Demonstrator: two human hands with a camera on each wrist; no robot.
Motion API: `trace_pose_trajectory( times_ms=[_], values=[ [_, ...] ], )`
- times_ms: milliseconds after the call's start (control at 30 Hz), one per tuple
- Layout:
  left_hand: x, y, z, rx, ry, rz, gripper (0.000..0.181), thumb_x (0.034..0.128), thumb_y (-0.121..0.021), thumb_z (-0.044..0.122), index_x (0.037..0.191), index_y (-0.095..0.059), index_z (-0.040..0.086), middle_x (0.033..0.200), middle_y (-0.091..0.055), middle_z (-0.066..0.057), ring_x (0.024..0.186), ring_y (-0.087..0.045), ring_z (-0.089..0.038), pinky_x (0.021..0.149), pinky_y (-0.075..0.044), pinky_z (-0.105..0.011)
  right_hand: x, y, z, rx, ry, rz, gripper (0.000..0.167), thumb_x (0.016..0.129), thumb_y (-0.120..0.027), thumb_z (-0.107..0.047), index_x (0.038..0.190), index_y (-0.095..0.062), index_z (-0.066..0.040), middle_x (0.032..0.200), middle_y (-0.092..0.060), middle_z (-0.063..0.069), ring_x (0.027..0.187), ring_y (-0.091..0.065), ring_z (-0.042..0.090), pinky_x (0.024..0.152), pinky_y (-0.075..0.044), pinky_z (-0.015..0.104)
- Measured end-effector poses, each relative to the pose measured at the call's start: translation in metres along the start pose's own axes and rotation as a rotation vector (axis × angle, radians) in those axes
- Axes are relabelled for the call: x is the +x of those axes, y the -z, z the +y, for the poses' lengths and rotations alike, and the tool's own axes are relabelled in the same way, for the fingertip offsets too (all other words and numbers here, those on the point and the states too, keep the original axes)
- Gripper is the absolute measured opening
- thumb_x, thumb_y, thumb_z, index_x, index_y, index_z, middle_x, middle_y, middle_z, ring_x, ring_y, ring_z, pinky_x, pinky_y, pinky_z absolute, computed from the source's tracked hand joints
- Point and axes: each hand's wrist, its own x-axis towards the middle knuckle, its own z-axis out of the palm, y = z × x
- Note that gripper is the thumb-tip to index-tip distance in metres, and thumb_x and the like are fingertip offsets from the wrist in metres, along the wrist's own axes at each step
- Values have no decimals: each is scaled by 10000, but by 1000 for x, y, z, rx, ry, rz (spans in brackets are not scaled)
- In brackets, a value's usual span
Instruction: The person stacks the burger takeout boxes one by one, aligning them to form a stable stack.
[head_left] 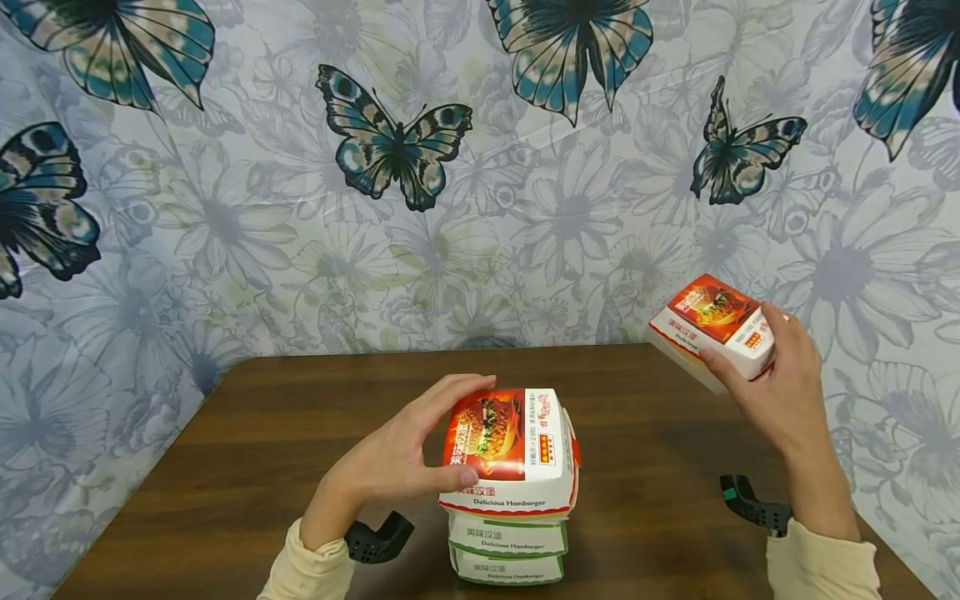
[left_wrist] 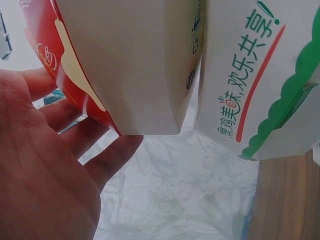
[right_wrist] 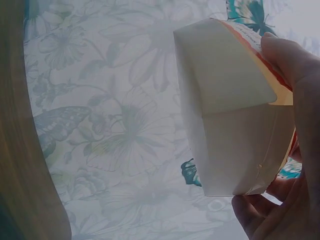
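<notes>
A stack of hamburger boxes stands on the table. On top is a red-and-white hamburger box (head_left: 551,492); below it are green-trimmed white boxes (head_left: 506,569). My left hand (head_left: 397,450) grips the top red box from its left side, thumb at the near edge and fingers at the far edge. In the left wrist view, that red box (left_wrist: 120,65) is beside a green-trimmed box (left_wrist: 260,75). Raised at the right, my right hand (head_left: 787,392) holds another red-and-white hamburger box (head_left: 712,312), tilted. The right wrist view shows the plain white underside of this box (right_wrist: 235,145).
The brown wooden table (head_left: 300,433) extends around the stack. Behind it hangs a pale floral cloth (head_left: 570,233) with blue butterflies. Black bands sit on both wrists, the left one (head_left: 378,537) close to the stack.
</notes>
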Motion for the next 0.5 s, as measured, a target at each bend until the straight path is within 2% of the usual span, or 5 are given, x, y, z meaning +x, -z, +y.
trace_pose_trajectory(
  times_ms=[233, 500],
  values=[
    [-1, 0, 1, 11, 5, -2, 814, 869, -755, 419, 1577, -357, 364, 1576, -384, 130, 1362, -461, -136, 1104, -450, -487, 0, 3, -7, 22, 6, 7, 821, 881, -777, -275, 1568, -389, -46, 1440, -467, 305, 1268, -396, 484, 1002, -267, 649],
    [-1, 0, 1, -14, 2, -7, 811, 878, -753, 393, 1582, -351, 360, 1576, -376, 124, 1352, -460, -150, 1081, -475, -444, -2, 6, -16, 24, 5, 7, 806, 903, -753, -294, 1586, -373, -98, 1501, -439, 273, 1301, -385, 470, 1029, -274, 635]
  ],
)
